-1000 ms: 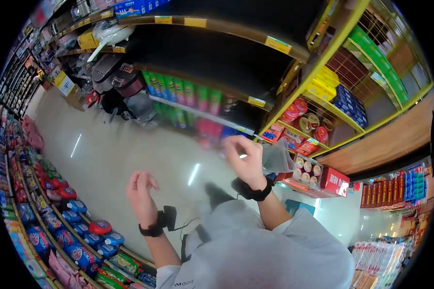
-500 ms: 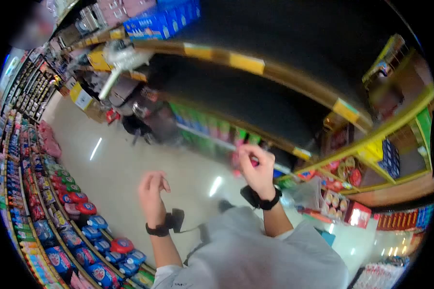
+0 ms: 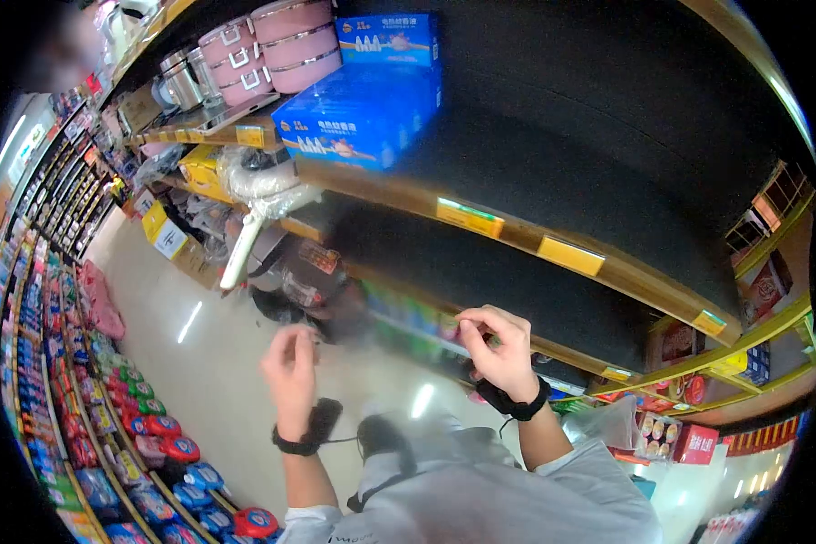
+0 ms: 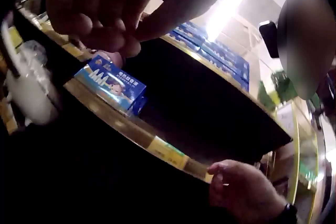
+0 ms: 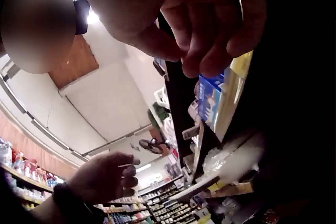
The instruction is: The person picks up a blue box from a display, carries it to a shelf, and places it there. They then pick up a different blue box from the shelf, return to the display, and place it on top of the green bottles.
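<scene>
Both hands are raised in front of the body, apart, with bent fingers and nothing in them. The left hand (image 3: 290, 381) is over the floor at lower centre; its loosely curled fingers hang at the top of the left wrist view (image 4: 126, 3). The right hand (image 3: 506, 355), thumb close to the bent fingers, appears in front of the lower shelves in the head view; the right wrist view shows it at the top (image 5: 184, 14). Neither touches the shelf. Blue boxes (image 3: 335, 127) stand stacked on the upper shelf, beyond both hands.
Pink containers (image 3: 295, 45) stand beside the boxes. A plastic-wrapped white-handled item (image 3: 245, 240) juts from the shelf below. Dark shelf boards with yellow labels (image 3: 571, 257) run rightward. Bottles and packs (image 3: 154, 426) line curved shelves at left; pale floor (image 3: 199, 372) lies between.
The head view has shifted, bringing the blue boxes and pink containers further into view and larger. Both hands stay raised and empty; the right one appears lower and further right in the picture.
</scene>
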Action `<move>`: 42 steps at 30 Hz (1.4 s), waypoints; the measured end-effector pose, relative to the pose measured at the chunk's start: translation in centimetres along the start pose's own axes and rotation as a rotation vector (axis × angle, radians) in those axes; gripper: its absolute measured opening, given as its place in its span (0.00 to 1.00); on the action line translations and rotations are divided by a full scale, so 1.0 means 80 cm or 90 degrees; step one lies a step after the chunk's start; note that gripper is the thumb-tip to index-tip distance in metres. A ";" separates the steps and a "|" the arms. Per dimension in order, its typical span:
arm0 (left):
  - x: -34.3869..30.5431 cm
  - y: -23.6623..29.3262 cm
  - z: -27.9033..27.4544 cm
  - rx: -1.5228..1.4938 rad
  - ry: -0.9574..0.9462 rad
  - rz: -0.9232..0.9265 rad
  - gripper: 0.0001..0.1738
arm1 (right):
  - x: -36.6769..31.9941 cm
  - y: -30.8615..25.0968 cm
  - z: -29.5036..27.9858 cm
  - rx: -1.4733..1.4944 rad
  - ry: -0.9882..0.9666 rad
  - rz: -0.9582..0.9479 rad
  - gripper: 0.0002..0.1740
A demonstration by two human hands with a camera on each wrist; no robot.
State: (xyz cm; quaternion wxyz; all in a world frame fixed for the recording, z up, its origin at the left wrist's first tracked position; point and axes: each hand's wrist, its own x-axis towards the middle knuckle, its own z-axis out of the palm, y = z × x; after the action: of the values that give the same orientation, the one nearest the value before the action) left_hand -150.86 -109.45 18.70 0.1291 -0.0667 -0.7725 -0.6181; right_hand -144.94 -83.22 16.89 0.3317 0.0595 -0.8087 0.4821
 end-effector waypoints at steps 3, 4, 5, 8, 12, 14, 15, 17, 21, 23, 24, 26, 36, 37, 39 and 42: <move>0.099 0.011 -0.032 0.310 0.122 0.203 0.04 | 0.032 -0.008 0.038 -0.019 0.037 0.018 0.03; 0.137 0.014 -0.048 0.376 0.135 0.236 0.05 | 0.042 -0.011 0.052 -0.026 0.046 0.023 0.03; 0.174 0.016 -0.063 0.426 0.160 0.326 0.09 | 0.052 -0.014 0.067 -0.015 0.073 0.047 0.03; 0.284 0.037 -0.090 0.559 0.207 0.439 0.30 | 0.076 -0.017 0.105 -0.037 0.129 0.015 0.04; 0.402 0.040 -0.093 0.635 0.127 0.471 0.44 | 0.091 -0.014 0.140 -0.063 0.189 0.066 0.04; 0.453 0.034 -0.083 0.681 0.115 0.478 0.43 | 0.096 -0.013 0.145 -0.073 0.200 0.064 0.04; 0.472 0.033 -0.080 0.703 0.113 0.482 0.43 | 0.100 -0.013 0.145 -0.075 0.197 0.068 0.04; 0.498 0.036 -0.072 0.740 0.041 0.361 0.44 | 0.109 -0.012 0.139 -0.079 0.190 0.072 0.04; 0.514 0.056 -0.064 0.728 -0.089 0.217 0.48 | 0.119 -0.008 0.112 -0.120 0.224 0.062 0.03; 0.519 0.068 -0.060 0.761 -0.110 0.228 0.50 | 0.121 -0.003 0.102 -0.136 0.231 0.076 0.03; 0.522 0.073 -0.059 0.742 -0.133 0.203 0.50 | 0.122 -0.003 0.098 -0.130 0.224 0.095 0.03; 0.536 0.084 -0.053 0.699 -0.174 0.150 0.49 | 0.122 0.005 0.094 -0.143 0.226 0.081 0.03; 0.554 0.075 -0.028 0.714 -0.188 0.116 0.48 | 0.122 0.028 0.065 -0.167 0.242 0.085 0.03; 0.554 0.077 -0.025 0.702 -0.185 0.099 0.48 | 0.122 0.030 0.065 -0.169 0.244 0.084 0.03; 0.556 0.079 -0.021 0.678 -0.180 0.065 0.48 | 0.121 0.033 0.063 -0.170 0.245 0.083 0.04; 0.560 0.073 -0.022 0.673 -0.174 0.091 0.49 | 0.121 0.036 0.061 -0.153 0.244 0.093 0.04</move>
State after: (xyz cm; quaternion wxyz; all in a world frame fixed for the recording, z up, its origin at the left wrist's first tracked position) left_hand -192.04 -112.38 37.20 0.0854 -0.1248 -0.9810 -0.1213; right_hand -155.96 -83.49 18.96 0.4482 -0.1316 -0.7848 0.4073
